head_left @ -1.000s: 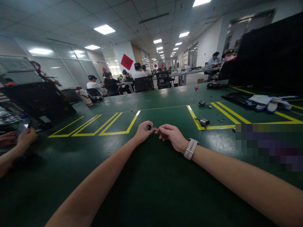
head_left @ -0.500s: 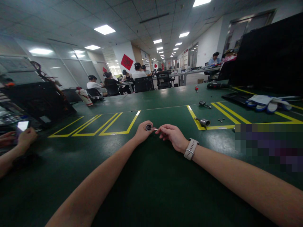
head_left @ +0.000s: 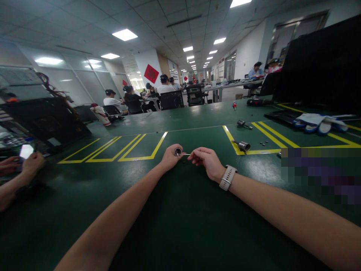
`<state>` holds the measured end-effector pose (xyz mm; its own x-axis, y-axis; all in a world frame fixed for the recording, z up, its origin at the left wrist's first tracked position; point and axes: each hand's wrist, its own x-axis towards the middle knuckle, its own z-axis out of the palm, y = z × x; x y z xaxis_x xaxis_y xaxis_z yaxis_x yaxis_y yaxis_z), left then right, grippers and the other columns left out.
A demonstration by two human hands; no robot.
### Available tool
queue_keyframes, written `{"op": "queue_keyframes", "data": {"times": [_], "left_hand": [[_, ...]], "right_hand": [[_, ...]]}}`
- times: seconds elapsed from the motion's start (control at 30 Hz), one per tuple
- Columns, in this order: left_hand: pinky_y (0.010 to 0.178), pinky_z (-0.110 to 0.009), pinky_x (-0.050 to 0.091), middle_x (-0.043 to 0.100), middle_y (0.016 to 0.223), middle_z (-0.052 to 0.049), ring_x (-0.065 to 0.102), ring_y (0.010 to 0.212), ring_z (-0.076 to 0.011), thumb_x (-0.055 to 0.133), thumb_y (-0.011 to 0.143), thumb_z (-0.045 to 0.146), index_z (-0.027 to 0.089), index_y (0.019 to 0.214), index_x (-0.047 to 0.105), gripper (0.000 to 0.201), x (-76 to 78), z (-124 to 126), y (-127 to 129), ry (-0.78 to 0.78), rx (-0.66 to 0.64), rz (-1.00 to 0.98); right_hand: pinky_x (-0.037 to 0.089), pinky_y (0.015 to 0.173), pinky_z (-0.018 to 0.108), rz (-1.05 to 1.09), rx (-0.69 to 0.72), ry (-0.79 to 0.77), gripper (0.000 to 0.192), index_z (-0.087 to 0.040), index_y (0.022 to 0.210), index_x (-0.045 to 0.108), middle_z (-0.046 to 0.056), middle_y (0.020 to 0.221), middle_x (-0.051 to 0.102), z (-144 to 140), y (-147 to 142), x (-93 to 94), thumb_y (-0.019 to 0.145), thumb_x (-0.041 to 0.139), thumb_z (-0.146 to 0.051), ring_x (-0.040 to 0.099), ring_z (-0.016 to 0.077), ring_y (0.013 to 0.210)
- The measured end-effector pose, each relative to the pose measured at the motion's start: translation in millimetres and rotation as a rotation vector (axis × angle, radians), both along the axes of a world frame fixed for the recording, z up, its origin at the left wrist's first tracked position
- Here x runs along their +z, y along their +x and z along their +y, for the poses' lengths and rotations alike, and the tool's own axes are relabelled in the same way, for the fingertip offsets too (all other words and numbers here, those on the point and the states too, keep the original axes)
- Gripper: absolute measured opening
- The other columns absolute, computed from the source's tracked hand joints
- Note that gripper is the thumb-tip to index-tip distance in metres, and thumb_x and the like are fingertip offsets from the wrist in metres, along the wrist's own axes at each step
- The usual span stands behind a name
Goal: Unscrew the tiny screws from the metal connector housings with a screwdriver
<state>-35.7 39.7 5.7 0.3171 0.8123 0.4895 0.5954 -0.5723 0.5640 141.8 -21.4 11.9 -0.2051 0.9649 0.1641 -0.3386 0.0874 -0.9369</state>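
My left hand (head_left: pixel 169 159) is closed around a small round metal part (head_left: pixel 177 151) whose open dark end faces up. My right hand (head_left: pixel 205 161), with a pale watch on its wrist, pinches a thin metal pin (head_left: pixel 186 154) whose tip points into the side of the round part. Both hands rest on the green table mat (head_left: pixel 175 218), close together near its middle.
Two metal cylinders (head_left: pixel 242 145) (head_left: pixel 241 123) lie to the right by the yellow lines, with small dark screws (head_left: pixel 263 143). White and blue gloves (head_left: pixel 320 123) and a black monitor (head_left: pixel 324 60) are far right. Another person's hands (head_left: pixel 19 163) hold a phone at left. People sit at desks behind.
My right hand has shifted slightly right and up, and the pin shows more between the hands. The neighbour's phone has turned its lit screen into view.
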Motion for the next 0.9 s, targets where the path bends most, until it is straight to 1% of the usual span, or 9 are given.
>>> {"op": "queue_keyframes", "data": {"times": [0.23,0.43,0.57,0.9], "left_hand": [[0.053,-0.021,0.034,0.048,0.062,0.004,0.043,0.056,-0.0093,0.063,0.069,0.024,0.016,0.065,0.050,0.015,-2.7,4.0,-3.2,0.008,0.016,0.039],[0.055,-0.022,0.035,0.049,0.064,0.004,0.045,0.058,-0.0104,0.063,0.068,0.022,0.016,0.067,0.051,0.013,-3.6,6.1,-5.3,0.041,0.089,0.081],[0.055,-0.023,0.035,0.049,0.064,0.004,0.045,0.059,-0.0107,0.063,0.067,0.022,0.017,0.065,0.051,0.013,-3.3,6.7,-4.9,0.041,0.119,0.091],[0.058,-0.023,0.037,0.051,0.063,0.004,0.047,0.059,-0.0109,0.063,0.068,0.024,0.016,0.066,0.052,0.014,3.0,-1.4,-0.4,0.016,0.090,0.101]], "right_hand": [[0.039,0.060,0.028,-0.039,-0.085,0.033,0.015,-0.016,0.062,0.061,0.002,0.063,0.065,-4.0,0.8,4.9,0.071,0.054,-0.026,0.054,0.0136,0.060],[0.042,0.064,0.031,-0.086,-0.146,0.017,0.015,-0.017,0.058,0.060,0.001,0.057,0.061,-4.2,0.1,6.2,0.069,0.053,-0.025,0.055,0.0151,0.060],[0.042,0.063,0.031,-0.124,-0.164,0.004,0.014,-0.017,0.057,0.060,0.001,0.056,0.060,-1.1,-0.8,3.0,0.068,0.053,-0.024,0.056,0.0160,0.060],[0.043,0.065,0.033,-0.241,-0.155,0.029,0.015,-0.016,0.062,0.062,0.002,0.061,0.062,1.5,-2.1,-2.4,0.071,0.053,-0.024,0.057,0.0169,0.063]]}}
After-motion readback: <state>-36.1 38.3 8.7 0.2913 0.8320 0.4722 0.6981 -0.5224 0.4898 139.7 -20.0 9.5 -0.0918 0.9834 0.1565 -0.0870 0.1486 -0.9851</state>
